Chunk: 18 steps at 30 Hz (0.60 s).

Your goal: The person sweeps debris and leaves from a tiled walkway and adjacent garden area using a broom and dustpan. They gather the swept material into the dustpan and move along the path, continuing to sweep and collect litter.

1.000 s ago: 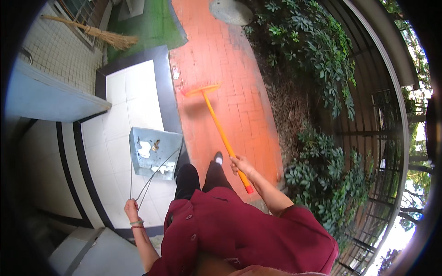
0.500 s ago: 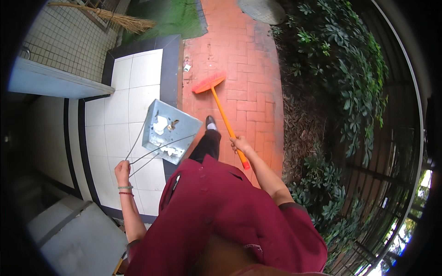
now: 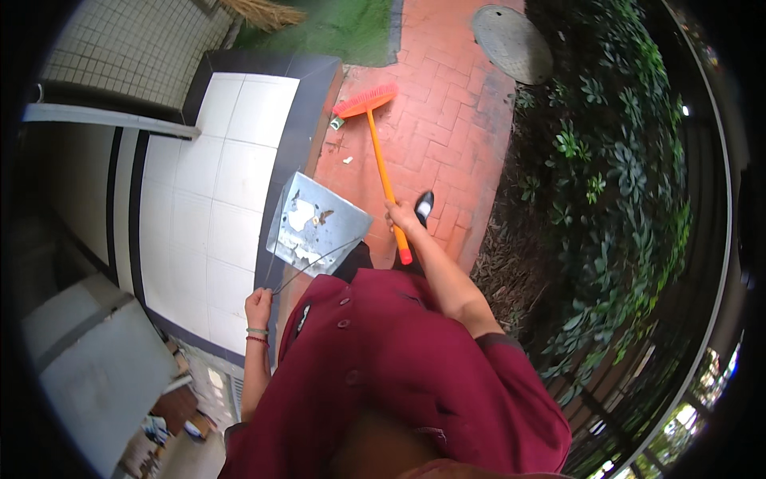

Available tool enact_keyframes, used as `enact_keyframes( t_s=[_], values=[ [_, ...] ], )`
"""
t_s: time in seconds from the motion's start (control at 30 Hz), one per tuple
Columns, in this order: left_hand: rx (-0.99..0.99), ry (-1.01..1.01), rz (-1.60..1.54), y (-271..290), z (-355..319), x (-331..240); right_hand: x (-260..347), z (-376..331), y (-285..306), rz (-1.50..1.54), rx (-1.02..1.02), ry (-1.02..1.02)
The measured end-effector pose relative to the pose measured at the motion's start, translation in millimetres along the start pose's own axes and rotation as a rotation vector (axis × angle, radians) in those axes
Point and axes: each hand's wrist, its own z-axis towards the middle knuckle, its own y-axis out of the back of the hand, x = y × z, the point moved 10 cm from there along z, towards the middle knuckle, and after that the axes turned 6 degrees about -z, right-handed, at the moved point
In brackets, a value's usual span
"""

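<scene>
My right hand (image 3: 402, 216) is closed round the lower part of an orange broom handle (image 3: 381, 166). At its far end the broom head (image 3: 366, 100), with pink-red bristles, lies on the red brick path beside a small green-and-white scrap (image 3: 337, 123). A white scrap (image 3: 348, 160) lies on the bricks closer to me. My left hand (image 3: 258, 309) grips the thin wire handle of a metal dustpan (image 3: 341, 220). White paper pieces (image 3: 302, 215) and a brown leaf-like bit (image 3: 322, 217) rest in the pan.
A raised white-tiled step (image 3: 239, 168) with a dark border runs along the left of the brick path (image 3: 447, 120). Leafy shrubs (image 3: 622, 184) line the right. A round manhole cover (image 3: 513, 45) lies far right, and a straw broom (image 3: 267, 13) far left.
The broom head has moved farther away and now reaches the green-and-white scrap. My left hand and the dustpan have shifted right. A shoe has come forward on the right.
</scene>
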Motion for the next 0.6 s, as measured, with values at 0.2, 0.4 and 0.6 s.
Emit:
enact_keyframes(
  t_s=[0.2, 0.4, 0.6],
  values=[
    [-0.143, -0.022, 0.143, -58, -4, 7, -4, 14, 96, -0.273, 0.154, 0.025],
    [-0.131, 0.054, 0.181, -107, 42, 33, 17, -39, 172, -0.224, 0.188, -0.110],
    [-0.079, 0.191, 0.142, -167, 105, 85, 33, -17, 180, -0.277, 0.165, -0.106]
  ],
)
